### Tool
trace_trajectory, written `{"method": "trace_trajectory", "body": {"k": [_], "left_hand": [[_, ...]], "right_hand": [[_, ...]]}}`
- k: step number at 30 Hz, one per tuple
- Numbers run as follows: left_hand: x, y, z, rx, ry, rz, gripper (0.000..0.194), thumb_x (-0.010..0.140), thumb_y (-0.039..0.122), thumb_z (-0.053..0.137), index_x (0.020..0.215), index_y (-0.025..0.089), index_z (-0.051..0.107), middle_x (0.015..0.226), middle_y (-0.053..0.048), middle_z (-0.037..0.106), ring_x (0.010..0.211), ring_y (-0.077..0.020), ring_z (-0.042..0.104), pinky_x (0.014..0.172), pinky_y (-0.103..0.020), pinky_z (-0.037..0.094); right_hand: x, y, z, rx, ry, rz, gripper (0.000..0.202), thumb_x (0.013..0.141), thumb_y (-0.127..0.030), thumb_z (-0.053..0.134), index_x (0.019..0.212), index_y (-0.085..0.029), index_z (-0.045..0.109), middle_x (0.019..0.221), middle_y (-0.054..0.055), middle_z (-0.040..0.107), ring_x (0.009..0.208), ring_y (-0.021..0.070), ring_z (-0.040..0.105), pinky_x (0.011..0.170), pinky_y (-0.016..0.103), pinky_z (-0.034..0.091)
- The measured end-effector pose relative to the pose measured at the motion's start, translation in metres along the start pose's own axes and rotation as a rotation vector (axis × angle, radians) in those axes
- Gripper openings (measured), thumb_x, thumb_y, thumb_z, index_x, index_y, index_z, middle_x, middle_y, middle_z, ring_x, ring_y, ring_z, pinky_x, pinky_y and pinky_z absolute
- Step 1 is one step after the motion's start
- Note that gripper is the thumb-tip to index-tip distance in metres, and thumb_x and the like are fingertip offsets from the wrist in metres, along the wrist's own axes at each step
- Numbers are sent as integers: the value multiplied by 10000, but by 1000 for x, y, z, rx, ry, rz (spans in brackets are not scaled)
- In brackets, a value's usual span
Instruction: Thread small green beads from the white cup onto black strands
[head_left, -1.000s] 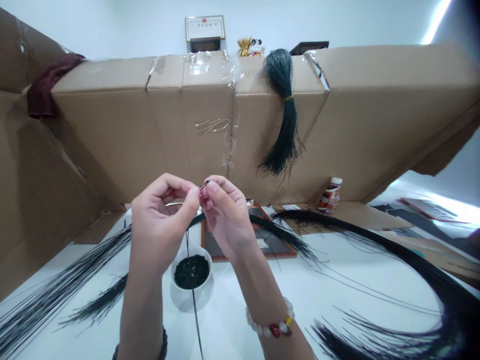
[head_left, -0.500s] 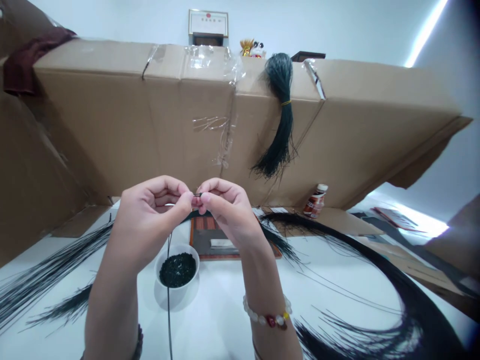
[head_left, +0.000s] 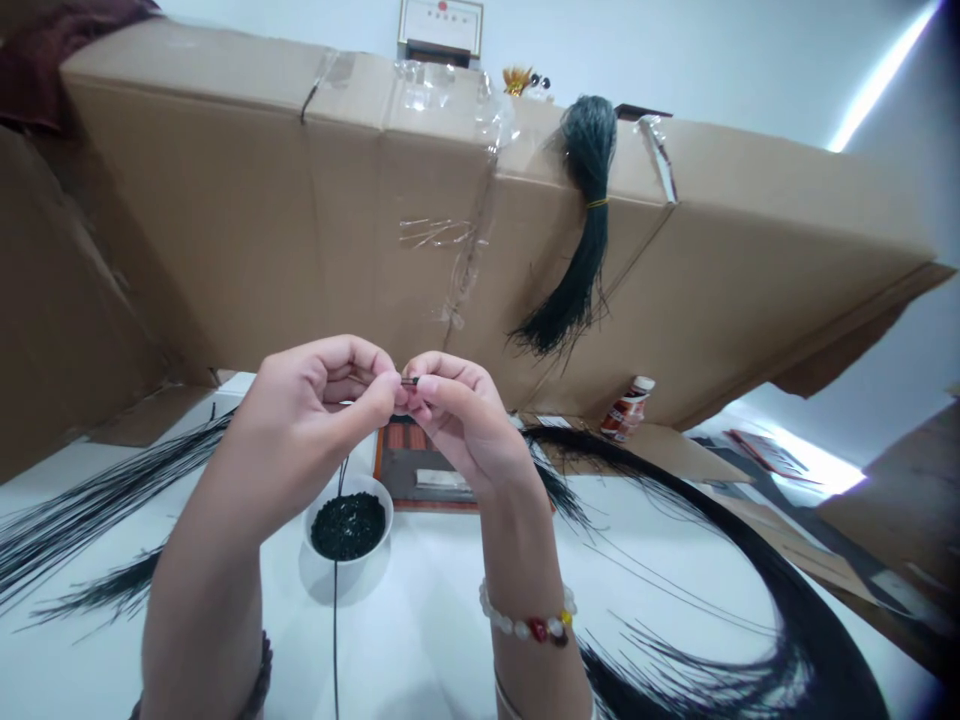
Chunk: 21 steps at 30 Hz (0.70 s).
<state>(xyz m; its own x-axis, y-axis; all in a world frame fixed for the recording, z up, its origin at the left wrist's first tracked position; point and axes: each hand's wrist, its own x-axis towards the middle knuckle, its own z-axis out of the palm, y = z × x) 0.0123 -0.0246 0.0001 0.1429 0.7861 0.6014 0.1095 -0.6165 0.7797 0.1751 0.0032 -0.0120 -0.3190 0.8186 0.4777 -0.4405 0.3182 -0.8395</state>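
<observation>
My left hand (head_left: 322, 410) and my right hand (head_left: 466, 415) meet in front of the cardboard, thumb and fingertips of each pinched together. Between them shows the short end of a thin dark strand (head_left: 409, 381), gripped from both sides. What exactly sits under the right fingertips is too small to tell. A long dark strand (head_left: 336, 640) hangs below my left hand, passing across the white bowl (head_left: 358, 565). Small dark green or black bits (head_left: 349, 525) fill that bowl, which stands on the table below my left hand.
Bundles of dark strands lie on the white table (head_left: 435, 620) at the left (head_left: 112, 500) and right (head_left: 720, 515). A tied bundle (head_left: 596, 180) hangs over the cardboard wall (head_left: 360, 210). A bottle (head_left: 627, 408) and a brown-edged tray (head_left: 401, 465) stand behind my hands.
The view has tilted and shifted slightly. Both hands remain pinched together, and a little more of the dark strand end shows between the fingertips.
</observation>
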Motion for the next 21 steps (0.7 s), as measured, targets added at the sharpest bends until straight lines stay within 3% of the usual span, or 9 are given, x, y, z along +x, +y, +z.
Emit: {"method": "trace_trajectory", "body": {"k": [12, 21], "left_hand": [[-3, 3, 0, -20, -36, -3, 131, 869, 215, 637, 741, 198, 657, 738, -23, 670, 682, -142, 675, 555, -187, 544], [-5, 4, 0, 16, -94, -12, 155, 931, 246, 578, 782, 217, 607, 763, 10, 637, 695, -105, 646, 564, -145, 521]], "right_hand": [[2, 1, -3, -2, -56, 66, 112, 740, -241, 768, 688, -171, 698, 601, -40, 545, 554, 72, 418, 547, 208, 379], [-1, -3, 0, -13, -72, 65, 120, 744, -248, 761, 688, -171, 688, 615, -37, 571, 582, 86, 453, 580, 230, 382]]}}
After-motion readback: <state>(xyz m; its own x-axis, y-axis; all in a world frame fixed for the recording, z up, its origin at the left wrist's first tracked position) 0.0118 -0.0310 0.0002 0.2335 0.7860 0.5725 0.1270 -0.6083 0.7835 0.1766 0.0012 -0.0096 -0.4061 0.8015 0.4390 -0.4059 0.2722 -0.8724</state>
